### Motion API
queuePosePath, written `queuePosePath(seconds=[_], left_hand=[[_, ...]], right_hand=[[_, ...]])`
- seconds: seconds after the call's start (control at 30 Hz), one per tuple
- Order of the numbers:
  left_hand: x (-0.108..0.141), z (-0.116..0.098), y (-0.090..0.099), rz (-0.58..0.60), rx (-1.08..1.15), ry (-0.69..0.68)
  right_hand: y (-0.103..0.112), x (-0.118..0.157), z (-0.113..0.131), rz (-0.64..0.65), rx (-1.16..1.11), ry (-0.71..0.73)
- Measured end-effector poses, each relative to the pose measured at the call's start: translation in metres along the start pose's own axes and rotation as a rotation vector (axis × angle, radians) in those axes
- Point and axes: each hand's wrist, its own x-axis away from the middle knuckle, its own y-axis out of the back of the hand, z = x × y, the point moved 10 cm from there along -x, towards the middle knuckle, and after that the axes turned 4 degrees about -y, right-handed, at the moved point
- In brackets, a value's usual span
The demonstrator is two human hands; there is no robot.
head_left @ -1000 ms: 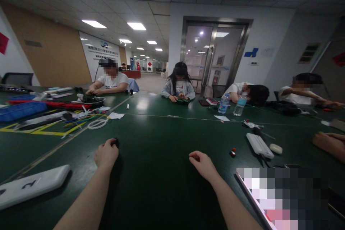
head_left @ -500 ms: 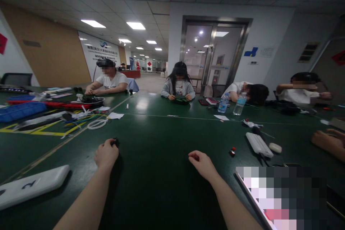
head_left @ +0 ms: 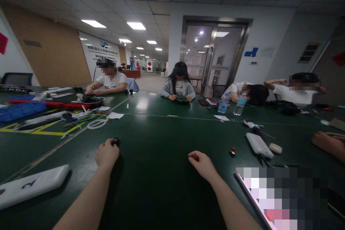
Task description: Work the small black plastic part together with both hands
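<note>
My left hand rests on the green table, its fingers closed around a small black object. Only the top of that object shows past the fingers, and its kind cannot be made out. Across from it, my right hand lies on the table with the fingers curled in loosely. Nothing shows in that hand. A small red, white and black item lies to the right of my right hand, apart from it.
A white numbered device lies at the near left. To the right are a white power bank, a small white case and a blurred screen. Two water bottles stand farther back. Coiled cable and blue trays lie left. Several people sit around.
Both my hands stay where they were. At the far right, a seated person has raised their arms toward their head.
</note>
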Motion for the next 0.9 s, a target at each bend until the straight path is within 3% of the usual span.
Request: queuePosePath(seconds=[0.9], left_hand=[[-0.0030, 0.0004, -0.0022, 0.017, -0.007, -0.009]], right_hand=[[-0.0005, 0.0012, 0.0018, 0.008, 0.001, 0.000]])
